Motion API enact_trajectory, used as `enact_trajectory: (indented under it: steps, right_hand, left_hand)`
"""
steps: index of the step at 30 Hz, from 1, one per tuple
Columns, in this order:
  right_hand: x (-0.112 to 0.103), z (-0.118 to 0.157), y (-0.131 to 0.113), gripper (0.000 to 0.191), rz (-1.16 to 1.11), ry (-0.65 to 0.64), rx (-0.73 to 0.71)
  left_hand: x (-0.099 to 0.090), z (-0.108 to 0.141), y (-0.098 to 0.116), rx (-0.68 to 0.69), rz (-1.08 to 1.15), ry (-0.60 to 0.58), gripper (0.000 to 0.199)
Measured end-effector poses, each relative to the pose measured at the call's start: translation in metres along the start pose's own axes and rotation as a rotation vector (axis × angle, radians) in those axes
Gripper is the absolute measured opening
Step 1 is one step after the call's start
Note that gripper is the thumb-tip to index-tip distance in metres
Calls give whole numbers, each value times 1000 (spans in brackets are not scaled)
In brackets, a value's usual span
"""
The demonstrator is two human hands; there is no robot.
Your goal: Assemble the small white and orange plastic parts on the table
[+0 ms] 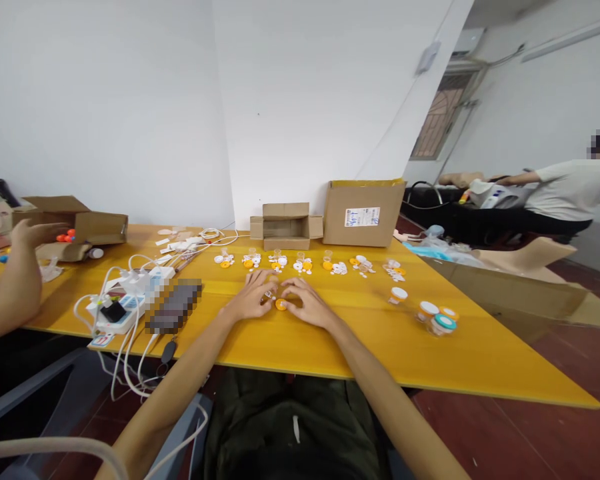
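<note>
My left hand [253, 297] rests on the yellow table with fingers curved and the thumb apart from them. Small clear and white pieces [269, 294] lie beside its fingertips, partly hidden. Opposite it, my right hand [309, 303] is also curved and open, its thumb touching or right beside an orange round lid [281, 305] on the tabletop. Behind the hands runs a row of small groups: orange lids [307, 265], white discs and bits [339, 268], and clear little jars [327, 256].
Closed jars with a white lid [399, 293] and a teal lid [445, 323] stand at right. An open carton [286, 227] and a larger box [363, 215] back the table. Left are a phone [175, 307], power strip [130, 303] with cables, and another person's arm [17, 287].
</note>
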State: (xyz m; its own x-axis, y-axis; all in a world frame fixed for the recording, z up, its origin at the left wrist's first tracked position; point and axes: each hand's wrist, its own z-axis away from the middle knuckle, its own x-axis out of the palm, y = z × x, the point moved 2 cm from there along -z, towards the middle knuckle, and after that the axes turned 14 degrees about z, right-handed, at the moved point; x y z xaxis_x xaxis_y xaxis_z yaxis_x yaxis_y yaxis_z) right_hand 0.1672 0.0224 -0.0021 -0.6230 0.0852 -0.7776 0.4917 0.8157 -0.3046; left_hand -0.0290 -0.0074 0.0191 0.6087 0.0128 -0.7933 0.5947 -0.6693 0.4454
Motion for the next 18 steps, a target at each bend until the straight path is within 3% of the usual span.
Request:
enact_trajectory:
  steps: [8, 18]
  right_hand:
    - [-2, 0, -4, 18, 30, -19, 3]
    - [-1, 2, -4, 21, 46, -89, 29]
  left_hand:
    - [-1, -2, 2, -5, -44, 14, 16]
    - [0, -3, -2, -9, -14, 2, 16]
